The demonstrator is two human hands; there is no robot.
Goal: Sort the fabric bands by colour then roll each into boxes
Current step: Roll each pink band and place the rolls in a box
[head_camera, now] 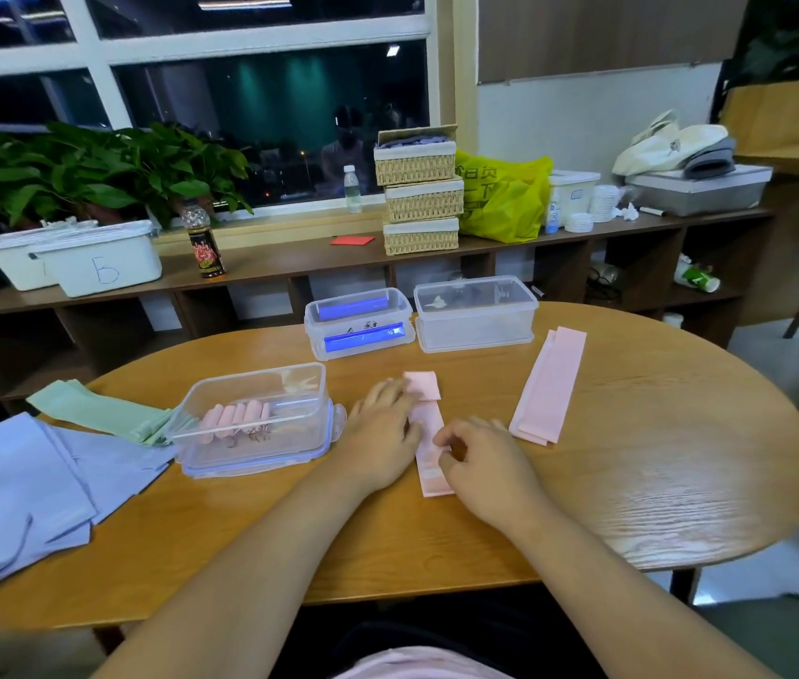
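Head view, one person seated at a round wooden bench (632, 482).

1. Left hand (385, 428): grip apart, fingers straight and flat, pressing the pink band (429, 463) onto the bench approx. mid-length.
2. Right hand (485, 463): fingers curled, thumb and forefinger meeting on the band's right edge. We read this grip as clamped on the band; the other fingertips are hidden under the hand.
3. Pink band: lies lengthwise away from the person, between both hands, flat on the bench. Its far end is folded over and sits just beyond the left fingertips.
4. Pink stack (549, 384): flat bands laid one on another, right of the hands, apart from them, slightly tilted.
5. Near box (309, 370): clear, no lid on, just left of the left hand. Pink rolls (238, 416) stand side by side inside, toward its left part.
6. Green bands (98, 409): flat pile left of the near box, one end touching it.
7. Lilac bands (44, 482): spread loosely at the bench's left edge, in front of the green ones.
8. Far side: blue-trimmed box (358, 325) w/ blue-edged parts inside; we cannot tell what they are. Clear box (475, 316) stands just beside it, to the right.
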